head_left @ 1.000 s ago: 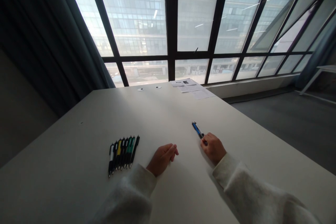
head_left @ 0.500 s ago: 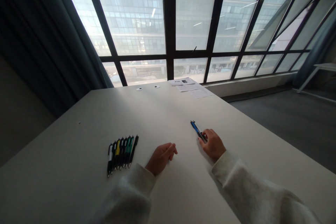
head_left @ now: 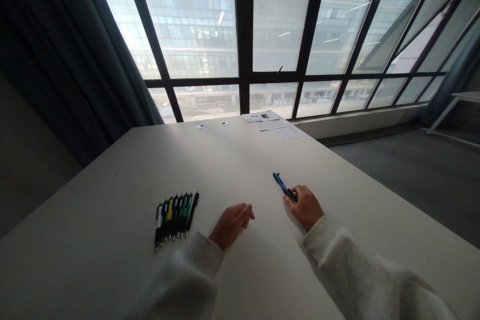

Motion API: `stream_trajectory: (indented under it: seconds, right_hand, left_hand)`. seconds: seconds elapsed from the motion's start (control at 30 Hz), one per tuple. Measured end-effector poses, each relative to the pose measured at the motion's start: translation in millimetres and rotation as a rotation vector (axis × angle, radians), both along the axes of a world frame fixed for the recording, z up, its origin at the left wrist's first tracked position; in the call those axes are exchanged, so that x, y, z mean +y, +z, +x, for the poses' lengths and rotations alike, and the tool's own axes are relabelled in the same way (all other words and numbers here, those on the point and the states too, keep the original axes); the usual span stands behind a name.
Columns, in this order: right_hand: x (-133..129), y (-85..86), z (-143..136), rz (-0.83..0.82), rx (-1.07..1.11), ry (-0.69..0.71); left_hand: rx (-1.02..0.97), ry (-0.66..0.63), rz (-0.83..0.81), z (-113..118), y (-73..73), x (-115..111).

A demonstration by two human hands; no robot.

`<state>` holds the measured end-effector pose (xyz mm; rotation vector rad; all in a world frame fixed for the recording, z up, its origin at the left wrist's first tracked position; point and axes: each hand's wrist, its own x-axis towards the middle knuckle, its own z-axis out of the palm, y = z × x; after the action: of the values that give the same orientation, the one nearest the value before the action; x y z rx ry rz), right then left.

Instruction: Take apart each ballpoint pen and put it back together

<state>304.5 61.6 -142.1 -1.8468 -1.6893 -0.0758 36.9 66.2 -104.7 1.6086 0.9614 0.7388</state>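
Note:
My right hand [head_left: 304,207] rests on the white table [head_left: 225,160], its thumb and fingers around the near ends of a blue pen [head_left: 279,181] and a white-and-black pen [head_left: 284,181] lying side by side. Those near ends are partly hidden by the fingers. My left hand [head_left: 232,224] lies on the table at the centre, fingers curled together, with no object visible in it. To its left several pens lie in a slanted row, among them a white one [head_left: 159,214], a yellow one [head_left: 170,208], green ones [head_left: 188,205] and a black one [head_left: 193,213] at the right end.
Papers [head_left: 268,119] lie at the table's far right corner, and two small round white pieces [head_left: 200,126] sit near the far edge. Windows stand behind the table. A dark curtain [head_left: 75,60] hangs at the left, and another white table [head_left: 467,96] stands far right.
The fingers of my right hand have shifted slightly on the two pens. The whole view has moved a little; my left hand keeps its pose beside the pen row.

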Motion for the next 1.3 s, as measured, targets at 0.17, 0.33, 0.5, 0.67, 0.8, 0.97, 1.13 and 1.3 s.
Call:
stream_trajectory:
  seconds: [0.17, 0.33, 0.5, 0.67, 0.8, 0.97, 1.13, 1.3]
  right_hand:
    - [-2.5, 5.8, -2.1, 0.013, -0.033, 0.018]
    - [-3.9, 8.6, -3.9, 0.002, -0.084, 0.082]
    - [-3.6, 8.6, -3.5, -0.001, -0.1, 0.088]
    - [-3.2, 8.7, -3.0, -0.001, -0.103, 0.074]
    - [-2.2, 6.3, -2.5, -0.005, -0.103, 0.065]
    - [-2.0, 4.5, -2.0, -0.002, -0.101, 0.053]
    - [-3.3, 6.5, -2.5, 0.006, -0.098, 0.04]
    - [-3.1, 6.2, -3.5, 0.017, -0.095, 0.035]
  left_hand:
    - [-0.003, 0.001, -0.004, 0.6, -0.3, 0.2]
    - [-0.005, -0.001, 0.003, 0.5, 0.8, 0.4]
    - [-0.006, -0.003, 0.005, 0.7, 0.5, 0.4]
    - [-0.007, -0.002, -0.01, 1.2, -1.4, 0.5]
    - [-0.009, -0.005, -0.016, 0.8, -2.2, 0.9]
    - [-0.006, -0.002, -0.013, 0.8, 0.1, 0.3]
    - [-0.001, -0.005, -0.008, 1.0, 1.3, -0.9]
    - [0.006, -0.015, 0.023, 0.4, 2.0, -0.2]
